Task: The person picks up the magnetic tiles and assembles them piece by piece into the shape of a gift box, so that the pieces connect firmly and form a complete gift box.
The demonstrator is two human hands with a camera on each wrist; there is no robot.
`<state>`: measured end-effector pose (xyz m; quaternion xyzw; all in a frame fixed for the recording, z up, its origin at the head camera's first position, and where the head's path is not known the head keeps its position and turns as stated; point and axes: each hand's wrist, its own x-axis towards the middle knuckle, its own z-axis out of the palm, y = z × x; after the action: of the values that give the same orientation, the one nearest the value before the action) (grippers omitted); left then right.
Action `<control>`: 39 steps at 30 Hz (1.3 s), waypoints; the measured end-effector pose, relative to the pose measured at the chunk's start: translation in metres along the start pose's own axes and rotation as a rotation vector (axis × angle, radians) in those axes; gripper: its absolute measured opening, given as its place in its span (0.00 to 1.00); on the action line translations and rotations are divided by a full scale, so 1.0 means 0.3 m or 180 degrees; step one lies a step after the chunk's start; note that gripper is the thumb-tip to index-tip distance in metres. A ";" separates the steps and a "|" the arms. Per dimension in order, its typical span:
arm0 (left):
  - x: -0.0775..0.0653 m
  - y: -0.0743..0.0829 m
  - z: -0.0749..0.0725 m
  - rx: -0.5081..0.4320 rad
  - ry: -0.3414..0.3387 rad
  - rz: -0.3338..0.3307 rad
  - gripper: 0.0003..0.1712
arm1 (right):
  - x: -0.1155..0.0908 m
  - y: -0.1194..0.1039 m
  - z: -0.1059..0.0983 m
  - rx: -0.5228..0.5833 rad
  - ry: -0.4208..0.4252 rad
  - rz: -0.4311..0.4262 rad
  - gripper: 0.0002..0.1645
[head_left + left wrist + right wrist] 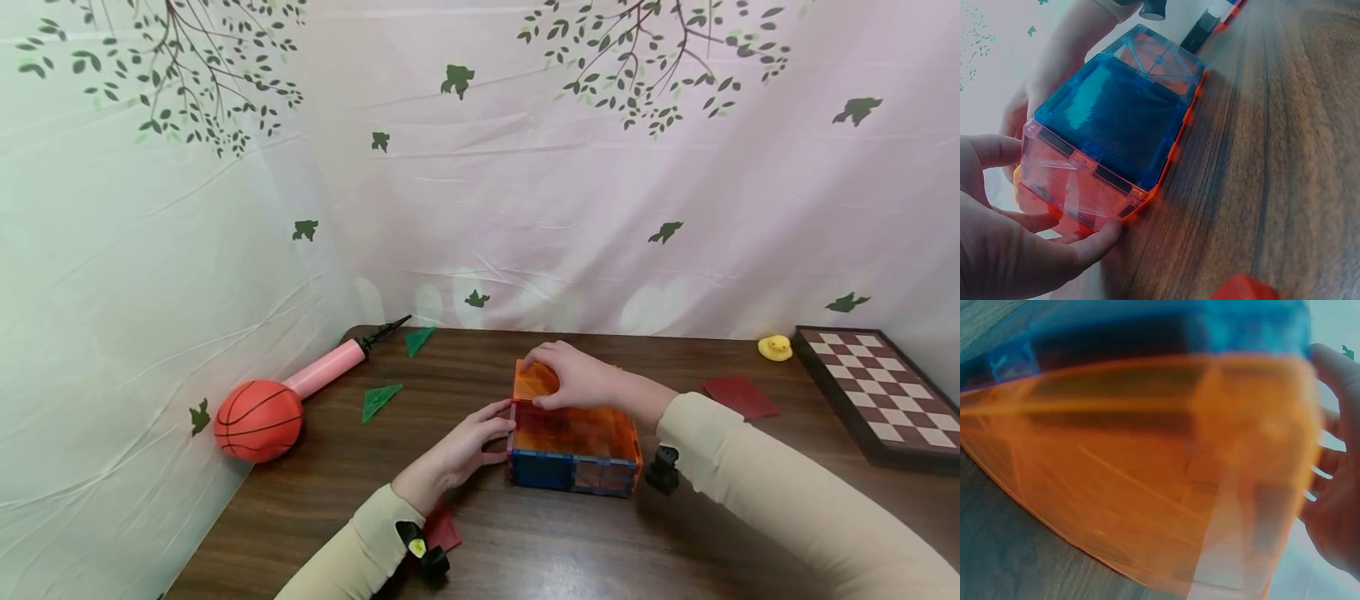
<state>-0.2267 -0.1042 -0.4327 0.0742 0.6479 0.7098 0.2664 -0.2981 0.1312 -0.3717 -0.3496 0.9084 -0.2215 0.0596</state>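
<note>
A box of see-through magnetic tiles (585, 472) sits on the table, with blue tiles (1116, 115) along the front and orange ones (1116, 481) on top and at the right end. My left hand (467, 448) holds its left end, fingers and thumb spread against the pinkish-red tile (1063, 172) there. Reaching over the top, my right hand (576, 379) pinches an upright orange tile (527, 382) at the box's left back. That hand covers part of the orange tile.
Green triangle tiles (381, 402) lie to the left, with a pink pump (327, 369) and a toy basketball (258, 421) beyond. One red tile (444, 529) is under my left wrist, another red tile (741, 396) at right. A yellow duck (775, 347) stands by a checkered board (881, 383).
</note>
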 end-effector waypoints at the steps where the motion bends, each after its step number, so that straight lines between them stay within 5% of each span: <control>1: 0.001 0.000 0.000 -0.0003 0.0005 -0.0005 0.37 | 0.000 0.002 -0.003 0.0030 -0.0009 0.0007 0.33; 10: 0.002 0.002 0.002 -0.0061 0.0067 0.0021 0.38 | -0.102 0.072 -0.093 0.0185 0.0556 0.0129 0.29; 22: -0.002 -0.005 -0.003 -0.0085 0.0110 0.0015 0.38 | -0.427 0.345 -0.144 0.0022 0.1258 0.1314 0.28; 30: -0.008 -0.010 0.008 -0.0061 0.0107 -0.0001 0.37 | -0.572 0.486 -0.097 0.0022 0.1096 0.2159 0.35; 39: -0.010 -0.008 0.014 -0.0046 0.0127 -0.0008 0.37 | -0.623 0.530 -0.063 -0.0120 0.0853 0.2253 0.37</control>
<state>-0.2216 -0.1018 -0.4337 0.0573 0.6480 0.7155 0.2548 -0.2600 0.3663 -0.4341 0.0170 0.9766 -0.2142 0.0066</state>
